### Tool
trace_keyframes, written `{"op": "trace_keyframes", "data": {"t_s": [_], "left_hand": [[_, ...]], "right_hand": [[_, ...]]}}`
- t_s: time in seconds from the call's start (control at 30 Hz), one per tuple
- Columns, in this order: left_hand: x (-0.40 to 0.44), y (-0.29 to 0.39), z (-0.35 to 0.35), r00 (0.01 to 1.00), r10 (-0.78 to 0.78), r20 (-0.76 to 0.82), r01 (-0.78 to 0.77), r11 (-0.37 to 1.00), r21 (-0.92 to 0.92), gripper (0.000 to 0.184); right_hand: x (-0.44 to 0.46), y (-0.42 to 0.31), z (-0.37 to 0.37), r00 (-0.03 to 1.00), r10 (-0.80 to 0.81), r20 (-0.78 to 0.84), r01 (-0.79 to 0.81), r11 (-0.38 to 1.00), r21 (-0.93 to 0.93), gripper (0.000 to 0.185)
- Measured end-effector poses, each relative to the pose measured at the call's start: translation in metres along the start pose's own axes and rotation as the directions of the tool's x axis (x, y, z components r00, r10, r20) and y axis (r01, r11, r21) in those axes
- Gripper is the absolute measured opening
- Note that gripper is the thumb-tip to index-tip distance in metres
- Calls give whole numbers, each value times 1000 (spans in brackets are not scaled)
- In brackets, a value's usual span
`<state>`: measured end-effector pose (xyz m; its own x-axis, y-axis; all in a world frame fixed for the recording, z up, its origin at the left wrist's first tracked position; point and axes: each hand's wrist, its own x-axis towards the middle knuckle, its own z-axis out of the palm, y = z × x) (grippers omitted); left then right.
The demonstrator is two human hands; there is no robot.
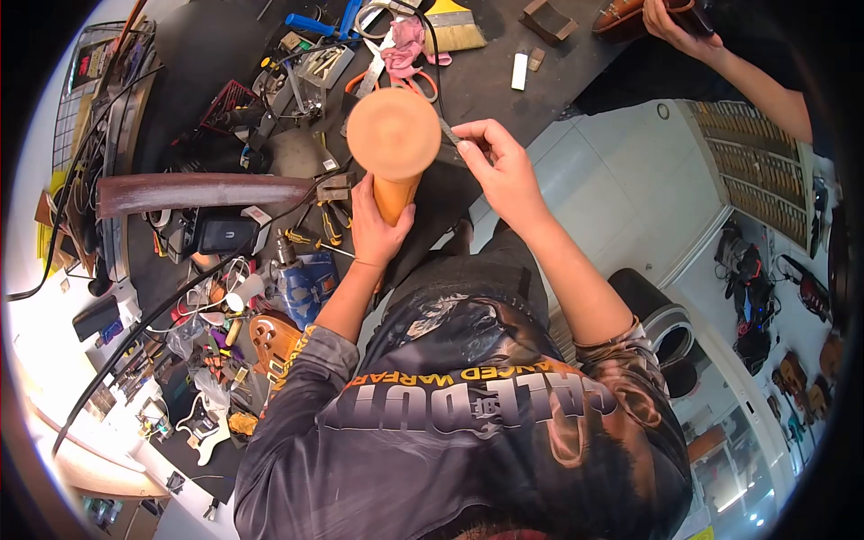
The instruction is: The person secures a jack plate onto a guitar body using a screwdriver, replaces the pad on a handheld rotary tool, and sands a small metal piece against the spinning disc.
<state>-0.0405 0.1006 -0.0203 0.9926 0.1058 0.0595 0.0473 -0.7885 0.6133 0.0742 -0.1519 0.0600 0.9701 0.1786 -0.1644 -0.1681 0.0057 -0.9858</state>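
My left hand (376, 229) is wrapped around the orange-yellow handle (394, 196) of a tool topped by a round tan disc (393, 133). The disc faces up toward me, and its surface looks smeared in rings. On the other side, my right hand (504, 171) is closed in a pinch, thumb and forefinger on a small thin dark piece (451, 133). That piece lies right beside the disc's right edge; whether it touches the disc I cannot tell. Orange-handled scissors (427, 86) lie on the dark bench behind the disc, partly covered by it.
A long brown wooden piece (202, 193) extends left at a clamp-like metal block (335, 186). A blue drill (308, 286), a wide brush (453, 27), a white block (519, 71) and cables crowd the bench (490, 90). Another person's hand (675, 31) holds a glossy brown object (621, 20).
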Motion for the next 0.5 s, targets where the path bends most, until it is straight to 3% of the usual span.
{"op": "trace_keyframes", "data": {"t_s": [0.5], "left_hand": [[0, 1, 0, 1000, -11, 5, 11, 1000, -4, 99]], "right_hand": [[0, 1, 0, 1000, 10, 20, -10, 1000, 5, 18]]}}
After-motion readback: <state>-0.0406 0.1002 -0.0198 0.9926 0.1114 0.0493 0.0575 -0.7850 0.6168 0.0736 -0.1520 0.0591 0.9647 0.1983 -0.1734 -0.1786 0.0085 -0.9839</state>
